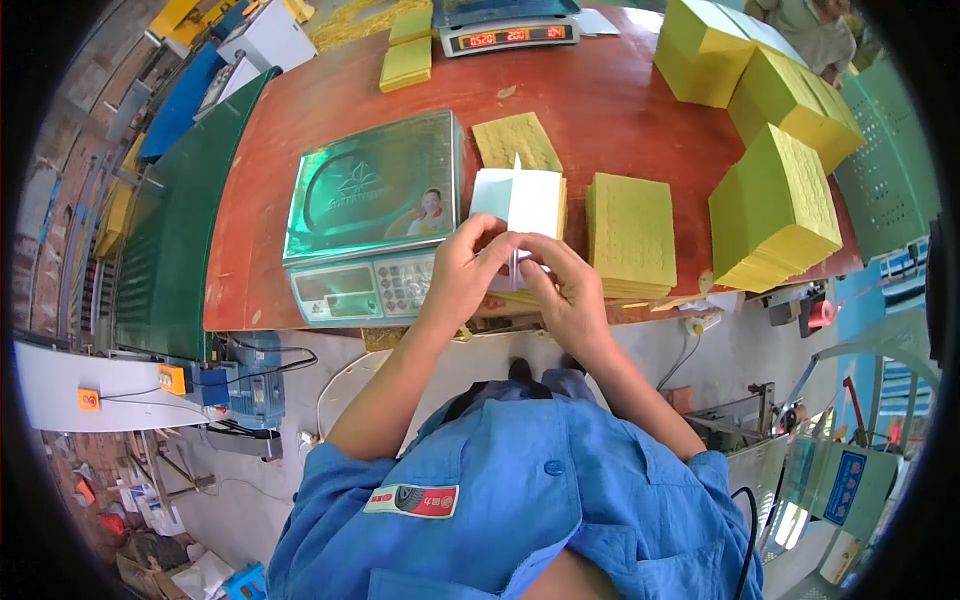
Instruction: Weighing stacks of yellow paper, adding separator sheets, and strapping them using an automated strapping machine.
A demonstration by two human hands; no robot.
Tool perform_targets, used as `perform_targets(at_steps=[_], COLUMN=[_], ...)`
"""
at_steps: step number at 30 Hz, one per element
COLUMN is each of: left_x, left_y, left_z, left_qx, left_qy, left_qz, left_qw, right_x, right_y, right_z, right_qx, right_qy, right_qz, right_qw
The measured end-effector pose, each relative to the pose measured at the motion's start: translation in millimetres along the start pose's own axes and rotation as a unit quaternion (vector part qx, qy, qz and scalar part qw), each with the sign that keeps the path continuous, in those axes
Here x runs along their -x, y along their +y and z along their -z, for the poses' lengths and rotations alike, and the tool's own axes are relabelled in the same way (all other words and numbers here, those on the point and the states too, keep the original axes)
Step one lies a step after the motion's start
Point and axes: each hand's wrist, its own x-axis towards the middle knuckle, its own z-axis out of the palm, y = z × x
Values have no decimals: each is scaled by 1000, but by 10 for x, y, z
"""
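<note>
In front of me, a white paper sheet [535, 195] lies over a stack of yellow paper whose edge shows at its right. A thin white fold or edge stands up along the sheet's middle. My left hand [465, 270] pinches this raised part from the left, fingertips together. From the right, my right hand [570, 295] pinches it too, its thumb and forefinger meeting the left fingers. The fingers partly hide where they grip. Just left of my hands is a weighing scale [375, 185] with a shiny metal pan. A neat yellow paper stack [632, 230] sits to the right.
A yellow pad [520, 140] lies beyond the sheet on the red table [590, 105]. Tall yellow stacks [775, 215] line the right side. A second scale [510, 38] with lit red digits stands at the far edge, beside smaller yellow bundles [406, 64].
</note>
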Motion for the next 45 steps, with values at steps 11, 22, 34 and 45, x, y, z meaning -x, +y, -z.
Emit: perform_targets(at_steps=[11,22,34,45], left_x=[-56,-30,82,25], left_y=[-149,-120,142,165], left_z=[-40,-255,-269,-143], left_qx=[-56,-374,-496,-402], left_qy=[95,0,-129,-170], left_qz=[-64,-164,-129,-136], left_qw=[992,913,849,889], right_x=[87,436,523,590], right_y=[212,422,397,471], right_z=[288,158,146,160], right_qx=[-85,27,2,-45], right_qy=[80,90,74,92], right_qz=[-125,-85,-119,-110], right_qw=[985,992,990,989])
